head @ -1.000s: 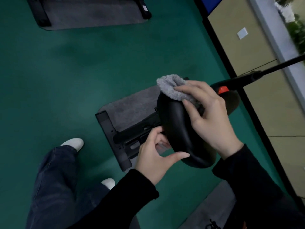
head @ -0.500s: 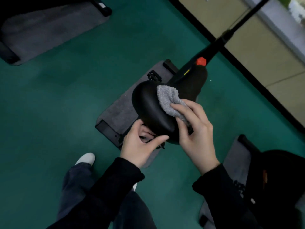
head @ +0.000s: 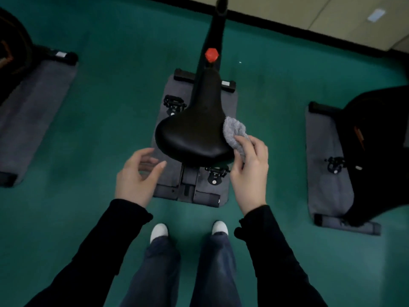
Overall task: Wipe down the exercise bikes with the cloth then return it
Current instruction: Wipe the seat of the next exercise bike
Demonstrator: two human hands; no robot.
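The person stands just behind the middle exercise bike (head: 215,89), on a green floor (head: 99,111). Its black saddle (head: 194,134) has its long axis running from near to far: the wide back end is toward the person and the narrow nose points far, to the beige wall (head: 332,16). Beyond the nose there is a red knob (head: 211,54) on the black frame bar, and this bar goes on in the same direction.

The grey cloth (head: 234,130) is at the right edge of the saddle, near the wide end, and it touches the saddle side. It is bunched into a thick roll which lies also roughly near to far, a little slanted to the right at its near end. The right hand (head: 250,171) grips the near part of the cloth, with thumb and fingers curled on it.

The left hand (head: 137,176) is open, the fingers relaxed and a little bent, and holds nothing. It is just beside the near left corner of the saddle; I cannot tell if it touches.

Under the bike lies a grey mat (head: 231,107). One more bike (head: 380,151) stands at the right and another (head: 13,52) at the far left, each on its own mat
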